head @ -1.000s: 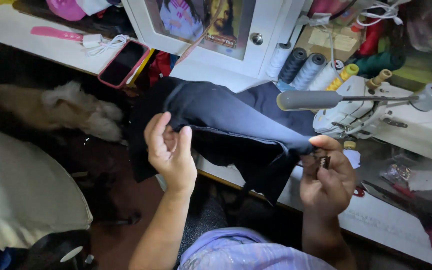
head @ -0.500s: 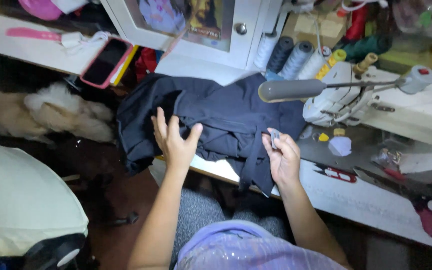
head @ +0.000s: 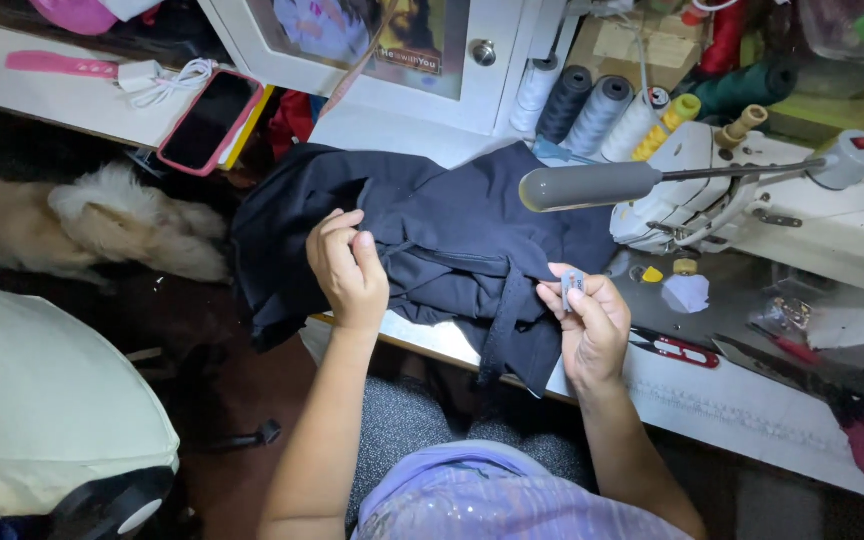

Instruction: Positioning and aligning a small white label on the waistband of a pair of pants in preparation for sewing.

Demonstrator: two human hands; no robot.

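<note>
The dark garment lies bunched on the tabletop, directly beside the white sewing machine, with one fold hanging over the tabletop's near edge. The left hand rests on the end of the garment farthest from the sewing machine, fingers curled and pressed together, pinching a fold of the fabric. The right hand sits at the garment edge nearest the sewing machine, thumb and forefinger pinching a small pale grey tag held upright just above the cloth. A grey lamp head on a thin arm hangs over the garment, in front of the sewing machine. Thread spools stand in a row just behind the sewing machine. Red-handled snips lie on the tabletop below the sewing machine, near the right hand. A phone in a pink case lies well apart from the sewing machine, beyond the garment.
</note>
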